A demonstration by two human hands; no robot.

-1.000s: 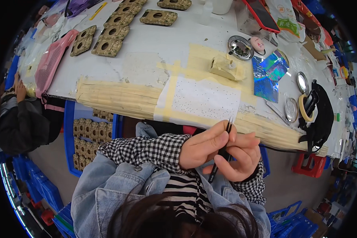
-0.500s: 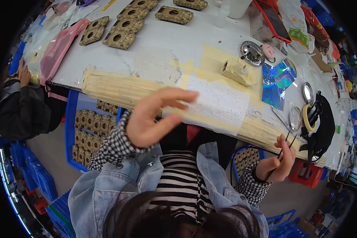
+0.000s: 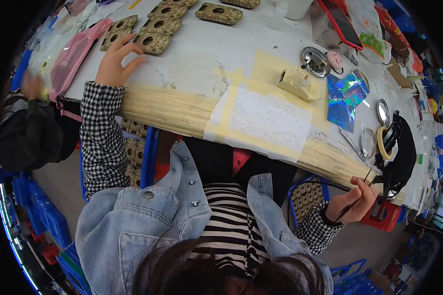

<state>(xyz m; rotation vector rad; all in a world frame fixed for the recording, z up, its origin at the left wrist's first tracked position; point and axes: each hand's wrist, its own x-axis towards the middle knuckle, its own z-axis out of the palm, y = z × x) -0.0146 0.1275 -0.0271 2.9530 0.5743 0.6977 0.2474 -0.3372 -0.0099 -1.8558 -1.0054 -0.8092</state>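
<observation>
At the far left another person's blurred hand (image 3: pixel 32 83) sits beside one pink mesh tray (image 3: pixel 74 56). My left hand (image 3: pixel 115 64) lies on the table (image 3: pixel 192 44), fingers spread, fingertips touching one of the four brown perforated blocks (image 3: pixel 153 42) I can count near it. Mid-table, one white dotted sheet (image 3: pixel 268 118) is taped down, with one taped block (image 3: pixel 295 81) above it. At the right edge my right hand (image 3: pixel 352 201) pinches one thin dark stick (image 3: pixel 362 189), held off the table, near one tape ring (image 3: pixel 383 142).
</observation>
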